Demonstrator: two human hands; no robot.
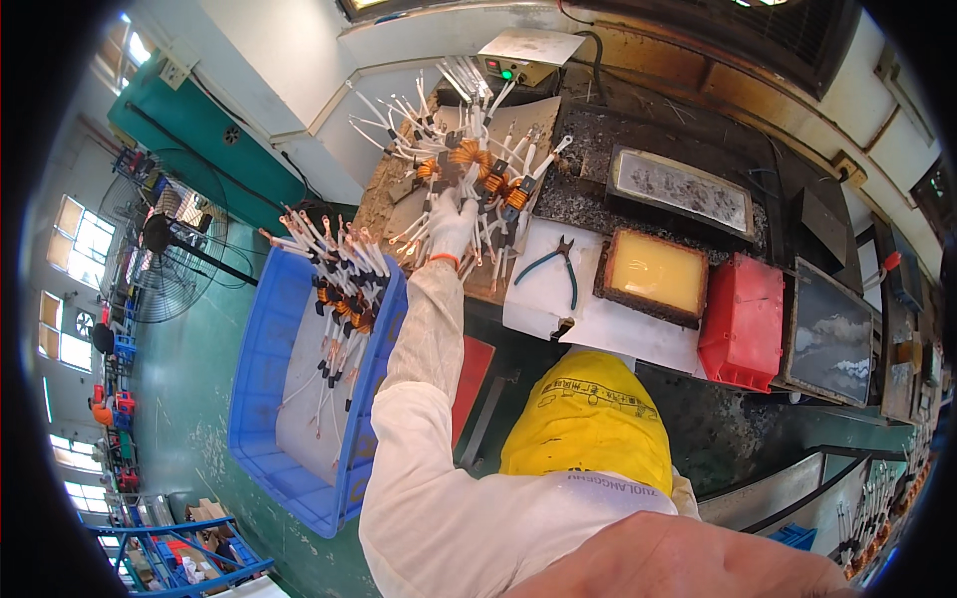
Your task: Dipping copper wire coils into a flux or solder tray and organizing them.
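My left hand (453,225), in a white glove with an orange band at the wrist, stretches out to the far left part of the bench. Its fingers close on a ring-shaped copper coil (470,156) with white-sleeved leads. Around it lie several more such coils (516,195), their leads fanning out with bare copper ends and lugs. The fingertips are partly hidden among the leads. My right hand is out of sight; only a bit of pale sleeve (686,495) shows beside the yellow apron (588,417).
Left of my arm, a blue crate (261,399) holds more leaded coils. Pliers (554,267) lie on white card, beside a tray of yellowish material (658,271). Behind is a silvery rectangular pot (683,189); a red bin (743,321) stands right. A control box (518,68) sits at the back.
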